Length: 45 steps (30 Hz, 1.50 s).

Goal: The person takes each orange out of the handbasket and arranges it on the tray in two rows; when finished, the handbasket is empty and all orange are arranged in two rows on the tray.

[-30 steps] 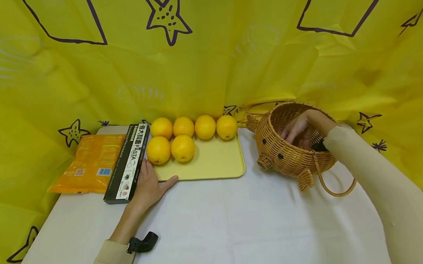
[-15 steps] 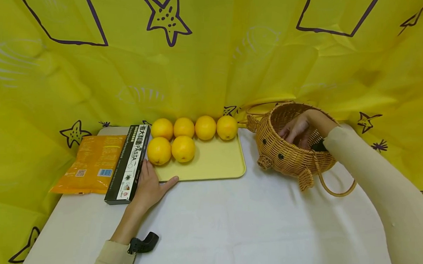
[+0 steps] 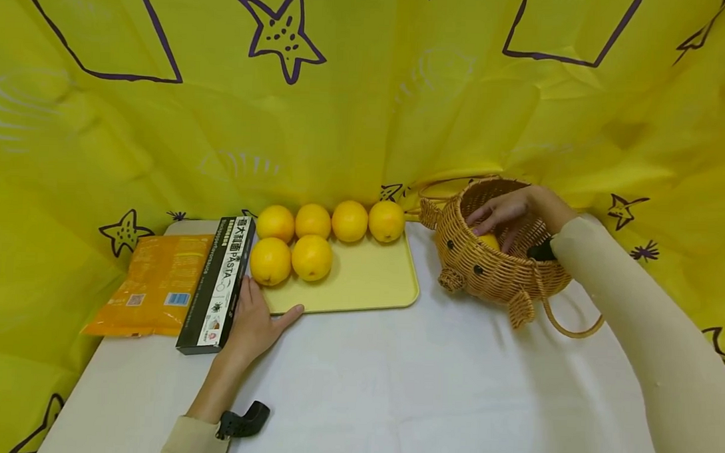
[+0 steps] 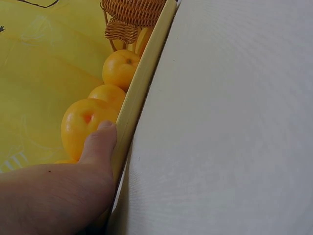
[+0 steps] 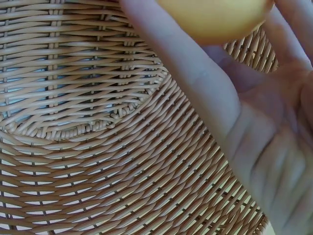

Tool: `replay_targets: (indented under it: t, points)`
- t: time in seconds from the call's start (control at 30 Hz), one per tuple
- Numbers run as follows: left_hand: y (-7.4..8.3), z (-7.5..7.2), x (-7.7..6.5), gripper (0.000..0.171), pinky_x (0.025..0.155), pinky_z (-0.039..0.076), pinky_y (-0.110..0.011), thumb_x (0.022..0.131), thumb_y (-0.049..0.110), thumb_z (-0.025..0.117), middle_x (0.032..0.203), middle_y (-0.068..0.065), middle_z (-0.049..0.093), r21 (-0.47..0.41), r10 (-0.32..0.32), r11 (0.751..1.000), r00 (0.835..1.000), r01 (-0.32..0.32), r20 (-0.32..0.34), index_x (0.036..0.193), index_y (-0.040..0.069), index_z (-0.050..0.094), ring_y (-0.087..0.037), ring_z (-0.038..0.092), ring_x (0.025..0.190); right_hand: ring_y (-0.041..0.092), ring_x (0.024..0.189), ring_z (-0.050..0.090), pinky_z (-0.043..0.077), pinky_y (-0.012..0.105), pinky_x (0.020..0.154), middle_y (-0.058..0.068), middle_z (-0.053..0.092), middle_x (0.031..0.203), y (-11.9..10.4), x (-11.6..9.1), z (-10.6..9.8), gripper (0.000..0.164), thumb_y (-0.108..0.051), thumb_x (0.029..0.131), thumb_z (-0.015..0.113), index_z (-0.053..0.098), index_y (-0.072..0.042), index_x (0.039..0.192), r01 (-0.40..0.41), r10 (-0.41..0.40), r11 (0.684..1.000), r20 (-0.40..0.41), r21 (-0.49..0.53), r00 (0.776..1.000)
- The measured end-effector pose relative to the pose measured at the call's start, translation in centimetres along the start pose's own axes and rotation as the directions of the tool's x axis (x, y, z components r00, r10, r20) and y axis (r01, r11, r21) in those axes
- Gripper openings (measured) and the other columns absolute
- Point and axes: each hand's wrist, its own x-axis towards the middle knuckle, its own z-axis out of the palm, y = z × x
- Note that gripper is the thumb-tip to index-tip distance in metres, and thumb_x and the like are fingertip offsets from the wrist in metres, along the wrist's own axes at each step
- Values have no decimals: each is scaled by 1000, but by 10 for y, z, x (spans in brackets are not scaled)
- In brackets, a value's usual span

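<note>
My right hand [image 3: 509, 211] is inside the pig-faced wicker basket [image 3: 495, 281] and holds an orange [image 3: 489, 241], with the fingers and thumb around it. The right wrist view shows that orange [image 5: 215, 19] between thumb and fingers over the woven inner wall. My left hand [image 3: 254, 323] touches the near left corner of the yellow tray [image 3: 366, 280], fingers along its left side and thumb on the front rim. On the tray sit several oranges [image 3: 312, 257], four-in-a-row style at the back and a pair in front on the left.
A black and white pasta box [image 3: 216, 288] lies left of the tray, right beside my left fingers. Beyond it is an orange packet [image 3: 157, 282]. The basket's handle [image 3: 569, 330] loops out on the near right. A yellow patterned cloth [image 3: 342, 119] stands behind the white table [image 3: 423, 382].
In the basket, my right hand has risen slightly and its fingers have spread; an orange now shows beneath them. The left hand keeps its place at the tray corner.
</note>
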Motion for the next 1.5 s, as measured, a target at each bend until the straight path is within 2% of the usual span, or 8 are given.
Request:
replay_targets:
  t: [0.23,0.37,0.57,0.67,0.97,1.13,1.33,1.5]
  points:
    - [-1,0,1,120,120,10,-59,87,58,61,157,-32,-17,2,5,1000,1000,-5,-1,149,-8,-17,-52,0,146,21,112,61,57,45,88,12,55,137,0,1,-3,59,-28,102,49,28,-3,152,27,-27,1000,-28,-2,999]
    - [-1,0,1,120,120,10,-59,87,58,62,157,-32,-17,0,4,1000,1000,-4,-2,149,-8,-17,-52,0,146,21,109,62,57,44,87,15,55,135,-2,0,-4,61,-28,101,52,28,-4,151,25,-26,999,-56,-35,998]
    - [-1,0,3,119,120,10,-58,87,58,61,157,-32,-17,-2,9,1000,1000,-9,-5,149,-8,-18,-51,-1,146,19,107,60,57,38,88,30,18,155,-5,2,-3,76,-31,95,61,18,-4,152,1,-11,994,-86,-112,996]
    - [-1,0,2,119,120,10,-58,87,58,61,157,-32,-17,-3,8,1000,1000,-8,-4,149,-7,-17,-51,-1,146,18,104,60,57,37,88,30,10,156,-6,4,-3,77,-30,95,62,16,-4,151,-11,2,993,-76,-119,997]
    - [-3,2,1,120,120,11,-59,87,58,62,157,-33,-15,-7,12,1000,1000,-12,-14,150,-8,-15,-52,2,146,19,104,59,57,38,88,29,23,149,-1,7,-2,77,-31,94,62,17,-4,151,-16,4,990,-91,-139,996]
    - [-2,2,0,119,119,11,-59,87,57,62,157,-33,-15,-9,15,1000,1000,-15,-13,150,-8,-15,-52,2,145,21,102,61,56,43,89,26,29,144,-1,-7,-2,69,-27,94,63,25,-3,146,36,-53,993,-147,-116,988]
    - [0,1,1,119,120,11,-59,87,57,62,157,-33,-16,-3,13,1000,1000,-13,-7,149,-8,-16,-52,1,146,24,103,62,56,47,90,23,31,138,-2,-49,-10,63,-20,98,56,21,-9,150,165,-175,985,-251,-57,952]
    - [0,1,0,119,120,10,-59,87,56,62,157,-32,-17,-12,8,1000,1000,-8,-2,149,-8,-16,-52,1,146,19,103,65,57,46,88,7,44,130,7,-78,-8,46,-15,102,46,34,-29,145,344,-328,939,-353,-18,877]
